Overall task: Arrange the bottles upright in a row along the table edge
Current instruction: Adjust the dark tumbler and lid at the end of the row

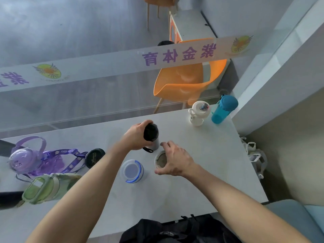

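Nearest, a black bag (175, 230) sits below the desk (210, 181). Going rightward: purple bottle (22, 159) and green bottle (45, 188) lie tipped; the left hand (136, 135) wraps its fingers around the black-capped bottle (151, 135); the right hand (173, 160) curls its fingers over a grey-lidded bottle (160, 160). White bottle (199, 113) and blue bottle (223, 109) already stand along the far edge, with room beside them, likely the next spot.

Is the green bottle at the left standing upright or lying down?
Lying down: the green bottle rests lengthwise on the table, handle end toward the left.
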Demonstrator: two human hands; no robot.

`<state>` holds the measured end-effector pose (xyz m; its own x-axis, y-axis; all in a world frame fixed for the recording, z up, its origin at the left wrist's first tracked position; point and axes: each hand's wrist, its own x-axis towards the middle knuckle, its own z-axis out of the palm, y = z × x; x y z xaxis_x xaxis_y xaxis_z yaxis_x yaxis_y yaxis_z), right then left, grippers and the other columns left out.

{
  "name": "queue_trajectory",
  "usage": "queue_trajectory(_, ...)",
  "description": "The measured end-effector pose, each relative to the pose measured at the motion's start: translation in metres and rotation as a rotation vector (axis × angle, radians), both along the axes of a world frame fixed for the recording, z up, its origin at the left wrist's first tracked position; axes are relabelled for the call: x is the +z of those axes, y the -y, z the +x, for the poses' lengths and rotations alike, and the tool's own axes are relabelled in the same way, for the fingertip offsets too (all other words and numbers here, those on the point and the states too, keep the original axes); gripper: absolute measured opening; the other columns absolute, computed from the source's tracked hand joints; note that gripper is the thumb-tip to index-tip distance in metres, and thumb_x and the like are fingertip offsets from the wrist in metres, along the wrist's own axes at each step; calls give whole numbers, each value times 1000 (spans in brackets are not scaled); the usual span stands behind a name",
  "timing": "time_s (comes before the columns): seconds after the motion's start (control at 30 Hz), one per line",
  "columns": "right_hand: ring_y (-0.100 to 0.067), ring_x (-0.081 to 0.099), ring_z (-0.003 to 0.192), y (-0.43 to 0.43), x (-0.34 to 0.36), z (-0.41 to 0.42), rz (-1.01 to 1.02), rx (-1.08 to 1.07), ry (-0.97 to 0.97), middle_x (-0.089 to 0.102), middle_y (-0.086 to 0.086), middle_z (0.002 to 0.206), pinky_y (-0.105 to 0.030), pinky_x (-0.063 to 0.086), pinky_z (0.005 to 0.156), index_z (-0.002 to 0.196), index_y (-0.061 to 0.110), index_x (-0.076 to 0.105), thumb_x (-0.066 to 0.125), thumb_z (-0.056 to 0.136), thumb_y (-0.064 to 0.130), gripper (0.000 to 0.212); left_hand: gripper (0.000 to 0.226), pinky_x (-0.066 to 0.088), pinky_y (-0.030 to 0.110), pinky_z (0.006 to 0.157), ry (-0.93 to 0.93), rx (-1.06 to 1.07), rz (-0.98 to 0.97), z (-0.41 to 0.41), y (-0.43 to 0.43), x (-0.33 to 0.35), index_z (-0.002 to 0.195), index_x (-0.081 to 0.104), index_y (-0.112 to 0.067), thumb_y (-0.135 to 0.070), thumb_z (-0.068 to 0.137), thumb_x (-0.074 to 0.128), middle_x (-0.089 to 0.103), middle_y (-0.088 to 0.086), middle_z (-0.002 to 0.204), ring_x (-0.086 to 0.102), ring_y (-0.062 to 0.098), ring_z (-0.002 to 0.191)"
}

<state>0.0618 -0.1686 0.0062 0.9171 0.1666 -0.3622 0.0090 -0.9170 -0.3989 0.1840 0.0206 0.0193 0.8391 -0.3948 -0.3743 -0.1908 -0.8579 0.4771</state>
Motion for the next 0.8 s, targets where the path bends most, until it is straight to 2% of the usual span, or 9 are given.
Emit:
queue_trajectory(0.1, -28, 57, 118, 0, -4, -2, 39, -8, 44, 49, -4, 129, -41, 57, 95, 145, 20, 42, 81, 67, 58, 95, 85, 57, 44, 93, 26, 49, -47, 3, -1, -6, 150, 45, -36, -39, 78, 90, 65, 3, 129, 60, 29, 113)
queue_trajectory(0.23, -26, 55, 121, 21, -1, 16, 28, -71, 99, 49, -4, 132, -39, 56, 99, 144, 15, 47, 83, 71, 49, 87, 90, 58, 46, 93, 31, 93, -70, 15, 4, -11, 152, 43, -37, -39, 75, 89, 64, 3, 132, 58, 29, 115)
queue_trajectory(0.4, -28, 59, 115, 60, 4, 62, 25, -119, 102, 53, -3, 127, -40, 56, 97, 134, 18, 54, 82, 74, 49, 73, 89, 54, 41, 88, 38, 121, -89, 32, 14, -14, 152, 43, -35, -37, 77, 91, 63, 4, 130, 56, 28, 114)
queue_trajectory(0.57, -27, 59, 125, 80, 10, 117, 21, -51, 94, 54, -1, 141, -37, 51, 101, 148, 22, 53, 83, 77, 52, 82, 92, 56, 42, 91, 45, 181, -97, 52, 29, -16, 153, 43, -37, -39, 75, 91, 61, 6, 133, 55, 30, 121)
queue_trajectory(0.7, -25, 50, 130, 88, 14, 149, -36, -17, 94, 48, -3, 138, -41, 51, 105, 156, 30, 47, 82, 78, 60, 91, 92, 59, 43, 87, 55, 185, -86, 64, 44, -13, 155, 41, -36, -38, 77, 90, 62, 9, 136, 56, 32, 123)
queue_trajectory(0.8, -26, 50, 133, 87, 13, 159, -72, -1, 84, 48, -3, 138, -41, 51, 105, 157, 28, 45, 82, 79, 61, 93, 91, 57, 41, 86, 61, 181, -79, 70, 51, -11, 156, 41, -34, -36, 78, 90, 62, 9, 137, 57, 33, 123)
